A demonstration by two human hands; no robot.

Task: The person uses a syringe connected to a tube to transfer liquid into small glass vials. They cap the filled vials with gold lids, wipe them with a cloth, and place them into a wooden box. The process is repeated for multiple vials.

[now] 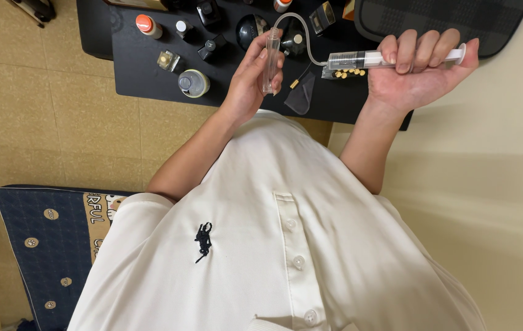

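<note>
left hand [250, 76]: you've got the clear vial [271, 60] pinched upright, above the black table [145, 67]
right hand [424, 64]: wrapped round the syringe [365, 59], lying sideways
link: thin tube [301, 34] arcs from syringe tip leftward into vial's top

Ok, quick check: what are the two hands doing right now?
Left hand: closed around a slim clear vial, held upright.
Right hand: closed around a clear syringe, whose thin tube curves over to the vial's top.

Both hands [252, 76] [421, 67] raised; fingers curled
</note>
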